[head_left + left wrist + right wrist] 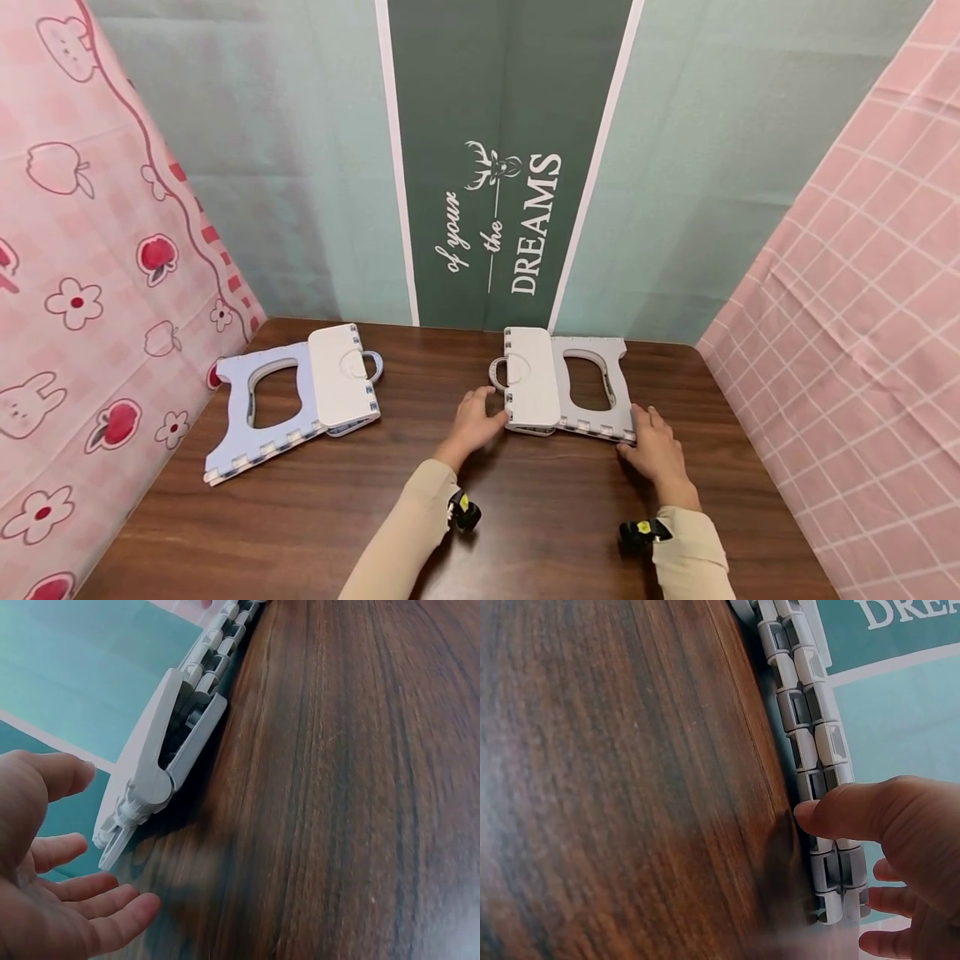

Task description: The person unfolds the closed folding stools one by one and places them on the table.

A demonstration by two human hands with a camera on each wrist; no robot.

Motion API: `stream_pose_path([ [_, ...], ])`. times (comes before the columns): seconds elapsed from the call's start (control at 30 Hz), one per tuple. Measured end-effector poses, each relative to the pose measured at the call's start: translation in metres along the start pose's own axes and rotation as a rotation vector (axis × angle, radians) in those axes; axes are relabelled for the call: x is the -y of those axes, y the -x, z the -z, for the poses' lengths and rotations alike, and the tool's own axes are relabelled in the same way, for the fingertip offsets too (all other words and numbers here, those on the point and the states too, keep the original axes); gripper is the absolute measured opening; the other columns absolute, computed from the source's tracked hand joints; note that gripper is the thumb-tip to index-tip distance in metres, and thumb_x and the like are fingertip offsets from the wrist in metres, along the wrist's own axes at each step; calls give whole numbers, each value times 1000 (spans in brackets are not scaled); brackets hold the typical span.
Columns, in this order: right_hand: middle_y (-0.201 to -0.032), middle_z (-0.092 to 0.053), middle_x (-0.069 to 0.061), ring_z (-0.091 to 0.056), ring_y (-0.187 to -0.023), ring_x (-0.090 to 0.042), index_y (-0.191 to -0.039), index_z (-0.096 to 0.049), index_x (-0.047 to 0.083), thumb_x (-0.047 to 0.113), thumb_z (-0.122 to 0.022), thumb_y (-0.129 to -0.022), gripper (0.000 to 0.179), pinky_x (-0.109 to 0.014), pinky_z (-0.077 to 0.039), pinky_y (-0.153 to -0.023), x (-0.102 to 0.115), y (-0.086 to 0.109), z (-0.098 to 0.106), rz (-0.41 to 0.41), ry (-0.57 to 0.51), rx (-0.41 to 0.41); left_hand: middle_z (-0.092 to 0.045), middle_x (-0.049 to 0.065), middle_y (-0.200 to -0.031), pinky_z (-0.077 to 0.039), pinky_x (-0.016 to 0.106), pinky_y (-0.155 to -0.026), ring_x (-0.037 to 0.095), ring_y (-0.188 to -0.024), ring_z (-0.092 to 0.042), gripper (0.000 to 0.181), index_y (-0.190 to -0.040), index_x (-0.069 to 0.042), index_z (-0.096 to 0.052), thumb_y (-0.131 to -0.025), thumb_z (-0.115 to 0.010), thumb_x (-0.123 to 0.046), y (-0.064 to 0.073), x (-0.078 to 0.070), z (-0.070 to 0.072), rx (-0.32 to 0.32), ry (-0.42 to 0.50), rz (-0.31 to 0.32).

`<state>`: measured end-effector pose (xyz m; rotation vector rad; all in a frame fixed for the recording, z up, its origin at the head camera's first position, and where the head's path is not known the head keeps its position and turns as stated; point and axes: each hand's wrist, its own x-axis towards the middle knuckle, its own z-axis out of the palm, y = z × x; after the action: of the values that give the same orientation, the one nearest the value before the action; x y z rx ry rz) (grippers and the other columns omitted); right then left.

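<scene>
A grey-and-white folding step stool [534,379] lies folded flat on the table, its handle loop to the left. My left hand [477,423] is spread beside the handle end; the left wrist view shows a gap between those fingers [124,919] and the stool [150,761]. At the opposite end, my right hand [656,446] is by the near right corner. In the right wrist view its thumb touches the hinged edge [804,742], and the other fingers extend past the stool's end. A blue-and-white folding step stool [343,375], also folded, lies apart to the left.
Both stools lie on a dark brown wooden table [547,517]. A green curtain [510,83] with white lettering hangs along the back. Pink patterned cloths close in the left [97,350] and right [862,333] sides.
</scene>
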<state>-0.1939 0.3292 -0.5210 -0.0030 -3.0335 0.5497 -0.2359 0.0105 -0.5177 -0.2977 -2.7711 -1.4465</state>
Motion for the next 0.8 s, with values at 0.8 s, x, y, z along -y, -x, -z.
stream_pose_path([
  [0.8,-126,-36,-42,-38,-113,-54,-129,-36,-20,11,-72,-75,72,-58,-34,-90,-8,-11,0,4,-46,51,-62,18,-100,-48,40,-77,31,-95,-57,58,-127,5,-49,-82,-71,-26,-16,-6,-22,15,98,92],
])
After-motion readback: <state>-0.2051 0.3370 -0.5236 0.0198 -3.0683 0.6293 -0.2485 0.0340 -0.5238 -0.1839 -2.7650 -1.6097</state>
